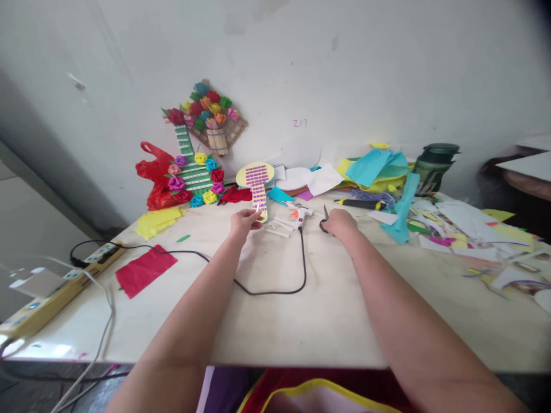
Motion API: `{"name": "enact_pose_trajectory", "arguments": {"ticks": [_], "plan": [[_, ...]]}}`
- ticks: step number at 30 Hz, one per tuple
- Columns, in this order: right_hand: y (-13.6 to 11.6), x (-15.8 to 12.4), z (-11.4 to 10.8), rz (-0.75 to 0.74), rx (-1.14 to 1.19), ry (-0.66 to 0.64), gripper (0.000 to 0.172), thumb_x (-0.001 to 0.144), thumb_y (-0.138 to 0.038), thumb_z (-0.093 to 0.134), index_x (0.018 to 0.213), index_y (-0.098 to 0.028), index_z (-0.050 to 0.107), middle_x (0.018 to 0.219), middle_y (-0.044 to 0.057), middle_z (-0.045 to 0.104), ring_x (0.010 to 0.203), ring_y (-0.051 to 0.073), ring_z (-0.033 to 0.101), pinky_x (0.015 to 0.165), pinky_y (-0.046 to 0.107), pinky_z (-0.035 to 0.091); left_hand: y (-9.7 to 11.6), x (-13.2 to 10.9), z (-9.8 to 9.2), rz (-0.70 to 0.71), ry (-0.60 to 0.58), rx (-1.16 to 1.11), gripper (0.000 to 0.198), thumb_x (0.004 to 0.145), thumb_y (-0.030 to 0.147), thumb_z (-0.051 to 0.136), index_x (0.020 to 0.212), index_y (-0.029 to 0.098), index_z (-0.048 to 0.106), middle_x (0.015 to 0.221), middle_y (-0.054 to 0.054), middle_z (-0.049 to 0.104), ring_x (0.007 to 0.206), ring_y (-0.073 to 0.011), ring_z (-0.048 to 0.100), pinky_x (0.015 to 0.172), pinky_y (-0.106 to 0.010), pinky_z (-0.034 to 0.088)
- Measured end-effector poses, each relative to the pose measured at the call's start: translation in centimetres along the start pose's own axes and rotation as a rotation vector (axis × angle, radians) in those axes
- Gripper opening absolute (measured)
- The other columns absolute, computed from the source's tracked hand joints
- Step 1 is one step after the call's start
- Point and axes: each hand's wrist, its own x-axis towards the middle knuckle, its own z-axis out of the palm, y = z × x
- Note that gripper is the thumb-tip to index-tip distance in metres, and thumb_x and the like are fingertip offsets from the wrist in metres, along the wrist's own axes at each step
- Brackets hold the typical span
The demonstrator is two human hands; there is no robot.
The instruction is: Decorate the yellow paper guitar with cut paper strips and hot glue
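My left hand (246,222) is closed in a pinch at the lower end of a yellow, paddle-shaped paper craft (241,175), which has purple and white strips across its face and stands tilted up. A small white piece shows by the fingertips; whether it is held separately I cannot tell. My right hand (342,222) is closed around the black handles of a pair of scissors (326,213), blades pointing away, close to the tabletop. Between the hands lie a white glue gun (303,214) with an orange trigger and several white paper strips (282,228).
A yellow power strip (92,265) runs along the left edge; a black cord (275,293) crosses the table. Red paper (146,269) lies left. Paper flower crafts (196,172) lean at the wall. Paper scraps (465,229) and a dark green bottle (434,166) stand right.
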Motion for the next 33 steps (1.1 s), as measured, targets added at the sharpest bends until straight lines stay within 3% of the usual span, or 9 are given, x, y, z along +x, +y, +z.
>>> {"name": "enact_pose_trajectory", "arguments": {"ticks": [8, 11, 17, 22, 25, 28, 30, 33], "plan": [[-0.3, 0.1, -0.1, -0.024, -0.061, 0.049, 0.036, 0.063, -0.023, 0.063, 0.097, -0.014, 0.067, 0.097, 0.017, 0.065, 0.092, 0.025, 0.062, 0.07, 0.029, 0.047, -1.1, -0.9, 0.3, -0.036, 0.097, -0.081, 0.034, 0.069, 0.04, 0.066, 0.071, 0.016, 0.043, 0.061, -0.005, 0.066, 0.048, -0.0148, 0.062, 0.043, -0.022, 0.046], [-0.1, 0.3, -0.3, -0.001, -0.076, 0.081, 0.035, 0.06, -0.026, 0.066, 0.093, -0.014, 0.069, 0.093, 0.017, 0.066, 0.089, 0.025, 0.062, 0.069, 0.03, 0.047, -1.3, -1.0, 0.1, -0.036, 0.076, -0.044, 0.033, 0.069, 0.041, 0.065, 0.072, 0.016, 0.044, 0.058, -0.004, 0.065, 0.048, -0.0152, 0.062, 0.043, -0.021, 0.045], [0.5, 0.3, -0.6, -0.036, -0.054, 0.01, 0.028, 0.06, -0.032, 0.067, 0.082, -0.015, 0.069, 0.08, 0.014, 0.067, 0.082, 0.024, 0.064, 0.067, 0.03, 0.047, -1.5, -1.2, 0.1, -0.055, 0.049, -0.032, 0.035, 0.069, 0.045, 0.064, 0.072, 0.016, 0.046, 0.055, -0.003, 0.063, 0.047, -0.0154, 0.062, 0.042, -0.021, 0.043], [-0.6, -0.8, -2.0, -0.068, -0.127, 0.099, 0.03, 0.068, -0.032, 0.061, 0.09, -0.013, 0.069, 0.093, 0.017, 0.067, 0.089, 0.025, 0.062, 0.072, 0.031, 0.045, -1.4, -1.2, 0.1, -0.009, 0.053, -0.011, 0.039, 0.061, 0.05, 0.068, 0.065, 0.015, 0.05, 0.059, -0.003, 0.062, 0.048, -0.0116, 0.058, 0.041, -0.019, 0.039], [-2.5, -2.2, -1.8, -0.234, -0.144, 0.174, 0.028, 0.078, -0.03, 0.049, 0.094, -0.016, 0.068, 0.096, 0.014, 0.067, 0.091, 0.024, 0.061, 0.073, 0.031, 0.043, -1.4, -1.2, 0.1, 0.051, 0.068, 0.032, 0.038, 0.059, 0.048, 0.069, 0.059, 0.014, 0.054, 0.05, 0.0, 0.055, 0.042, -0.0067, 0.048, 0.038, -0.017, 0.031], [-4.7, -3.9, -0.3, -0.495, -0.155, 0.233, 0.032, 0.085, -0.029, 0.041, 0.095, -0.015, 0.068, 0.096, 0.014, 0.066, 0.094, 0.025, 0.058, 0.075, 0.033, 0.04, -1.4, -1.2, 0.2, 0.058, 0.06, 0.03, 0.035, 0.059, 0.045, 0.07, 0.057, 0.013, 0.056, 0.042, 0.003, 0.048, 0.036, -0.0045, 0.038, 0.036, -0.018, 0.026], [-5.8, -4.9, 0.8, -0.662, -0.182, 0.278, 0.032, 0.084, -0.03, 0.044, 0.095, -0.012, 0.068, 0.102, 0.017, 0.064, 0.101, 0.027, 0.053, 0.08, 0.035, 0.038, -1.3, -1.3, 0.3, 0.059, 0.025, 0.005, 0.034, 0.058, 0.044, 0.071, 0.058, 0.014, 0.056, 0.042, 0.002, 0.049, 0.037, -0.0051, 0.04, 0.038, -0.019, 0.028], [-6.7, -5.7, 1.9, -0.766, -0.22, 0.348, 0.033, 0.084, -0.031, 0.047, 0.092, -0.009, 0.07, 0.1, 0.019, 0.062, 0.104, 0.029, 0.047, 0.088, 0.041, 0.031, -1.2, -1.4, 0.5, 0.064, -0.018, -0.039, 0.033, 0.057, 0.043, 0.072, 0.061, 0.014, 0.057, 0.044, 0.002, 0.05, 0.038, -0.0063, 0.043, 0.039, -0.02, 0.032]]}}
